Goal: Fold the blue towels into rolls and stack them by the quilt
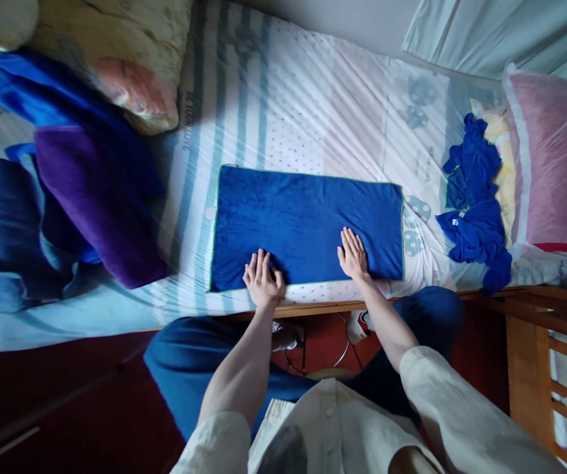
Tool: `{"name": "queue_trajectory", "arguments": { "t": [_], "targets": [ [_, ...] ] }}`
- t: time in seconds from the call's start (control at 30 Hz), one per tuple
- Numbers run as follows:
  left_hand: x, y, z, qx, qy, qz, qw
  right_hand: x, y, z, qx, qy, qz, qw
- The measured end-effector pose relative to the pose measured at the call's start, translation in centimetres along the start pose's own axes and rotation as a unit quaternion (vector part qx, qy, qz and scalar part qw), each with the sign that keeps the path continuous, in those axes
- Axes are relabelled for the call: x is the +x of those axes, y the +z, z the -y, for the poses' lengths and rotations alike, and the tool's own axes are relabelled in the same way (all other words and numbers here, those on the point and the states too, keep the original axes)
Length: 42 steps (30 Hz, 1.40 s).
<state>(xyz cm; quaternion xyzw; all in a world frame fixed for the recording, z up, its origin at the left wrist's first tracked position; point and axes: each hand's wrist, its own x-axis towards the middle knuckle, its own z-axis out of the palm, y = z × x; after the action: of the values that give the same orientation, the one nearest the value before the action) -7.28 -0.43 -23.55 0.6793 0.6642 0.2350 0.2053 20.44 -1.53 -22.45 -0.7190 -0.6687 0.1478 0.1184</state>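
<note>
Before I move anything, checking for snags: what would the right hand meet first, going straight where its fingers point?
The right hand lies on the blue towel; it would likely meet the towel's far edge, then the bedsheet.

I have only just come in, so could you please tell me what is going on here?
A seated person is handling a rectangular blue cloth with green edging, spread flat on a pale patterned bed sheet. The bare left hand, fingers bent, rests at the cloth's near edge; the bare right hand lies flatter on it, toward the right end. Crumpled blue cloths lie by a white-edged pink pillow on the right, and a long purple cloth lies on the left.
</note>
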Motion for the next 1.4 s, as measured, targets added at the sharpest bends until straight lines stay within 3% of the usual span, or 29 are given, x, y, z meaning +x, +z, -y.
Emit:
{"name": "queue_trajectory", "arguments": {
  "t": [0.4,0.5,0.57,0.63,0.73,0.87,0.97,1.13,1.4],
  "targets": [
    [0.0,0.0,0.1,-0.016,-0.012,0.021,1.000,-4.4,-4.4,-11.8,-0.056,0.070,-0.058,0.994],
    [0.0,0.1,0.0,-0.015,-0.017,0.016,1.000,-4.5,-5.1,-13.6,-0.052,0.072,-0.071,0.994],
    [0.1,0.1,-0.1,-0.012,-0.021,0.013,1.000,-4.0,-5.0,-13.5,-0.046,0.095,-0.082,0.991],
    [0.2,0.0,-0.2,-0.014,-0.022,0.015,1.000,-3.2,-4.2,-11.7,-0.044,0.148,-0.102,0.983],
    [0.3,-0.1,-0.3,-0.022,-0.027,0.022,0.999,-2.0,-1.7,-5.6,-0.040,0.222,-0.135,0.965],
    [0.4,-0.3,-0.4,-0.022,-0.035,0.028,0.999,-1.4,2.5,5.1,0.015,0.154,-0.084,0.984],
    [0.4,-0.3,-0.4,-0.015,-0.036,0.032,0.999,-1.9,4.2,9.7,0.035,0.124,-0.049,0.990],
    [0.4,-0.4,-0.5,-0.005,-0.036,0.029,0.999,-2.8,4.4,10.1,0.018,0.104,-0.014,0.994],
    [0.3,-0.3,-0.3,0.015,-0.032,0.030,0.999,-2.5,5.2,10.3,0.037,0.119,-0.051,0.991]
  ]
}}
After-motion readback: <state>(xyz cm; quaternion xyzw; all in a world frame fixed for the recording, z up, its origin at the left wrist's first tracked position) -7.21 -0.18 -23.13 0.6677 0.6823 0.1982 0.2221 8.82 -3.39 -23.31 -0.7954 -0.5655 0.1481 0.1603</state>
